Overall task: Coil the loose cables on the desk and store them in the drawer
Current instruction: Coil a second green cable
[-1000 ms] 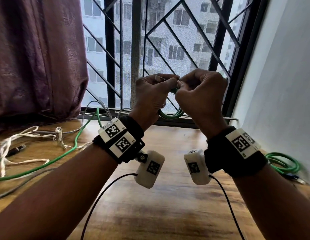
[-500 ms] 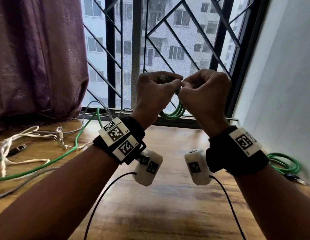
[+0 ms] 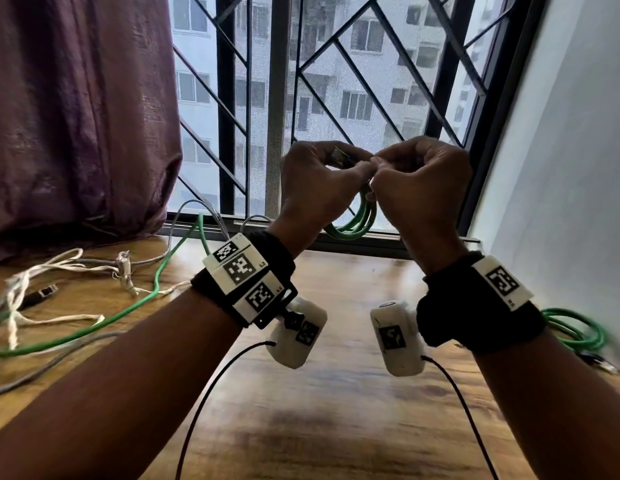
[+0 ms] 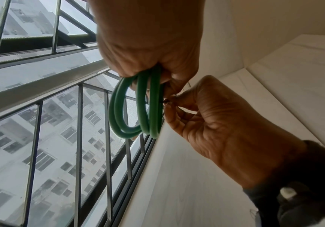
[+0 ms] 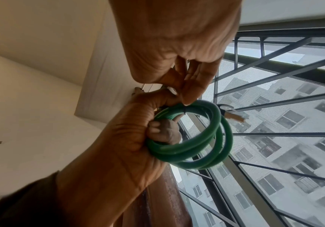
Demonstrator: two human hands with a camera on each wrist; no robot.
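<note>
A small coil of green cable (image 3: 353,226) hangs in the air in front of the window. My left hand (image 3: 322,181) grips its loops (image 5: 196,147) in a fist, and a clear plug (image 5: 235,117) sticks out past the coil. My right hand (image 3: 416,174) meets it at the coil's top. Its thumb and forefinger pinch a thin black tie (image 4: 165,101) wrapped on the loops (image 4: 152,107). In the left wrist view my left hand (image 4: 148,46) is above and my right hand (image 4: 226,130) below. No drawer is in view.
On the wooden desk (image 3: 336,410) lie a loose green cable (image 3: 111,317), a white cord (image 3: 42,282), a grey cable (image 3: 42,372) and a dark plug (image 3: 42,294) at left. Another green coil (image 3: 578,327) sits by the right wall (image 3: 561,168). A curtain (image 3: 76,116) hangs at left.
Both hands stay raised at the window with the coil. The fingers have shifted slightly at its top, and the loops hang a little more to the right.
</note>
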